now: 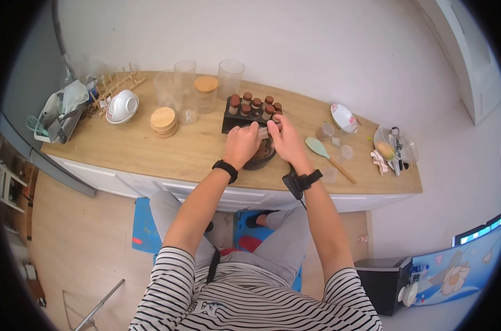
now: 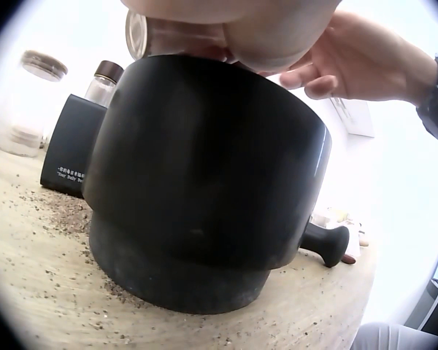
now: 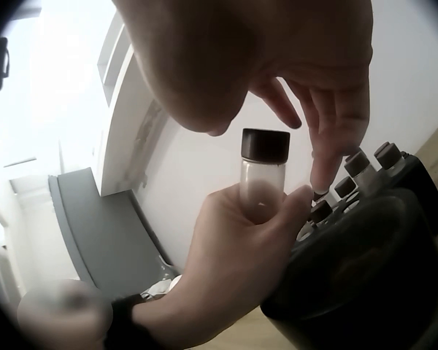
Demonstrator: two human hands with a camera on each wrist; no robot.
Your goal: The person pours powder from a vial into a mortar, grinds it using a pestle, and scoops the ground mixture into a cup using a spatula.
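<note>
My left hand [image 1: 242, 144] grips a small clear glass vial [image 3: 263, 176] with a dark brown cap [image 3: 266, 146]. The vial is held over the rim of a black round pot [image 2: 204, 168] with a stepped base and brown contents. Close by the capped end, my right hand [image 1: 289, 142] has its fingers loosely bent and apart, with nothing showing between them in the right wrist view. Just behind the pot stands a black rack [image 1: 226, 122] of several brown-capped vials. Brown crumbs [image 2: 69, 215] lie scattered around the pot's base.
To the left on the wooden counter [image 1: 200, 149] are tall clear glass containers [image 1: 185, 83], a wooden-lidded jar [image 1: 164, 120], white bowls [image 1: 123, 103] and a dish rack [image 1: 68, 124]. A pale green spatula [image 1: 317, 146], small cups [image 1: 325, 131] and a wire basket [image 1: 384, 138] lie right.
</note>
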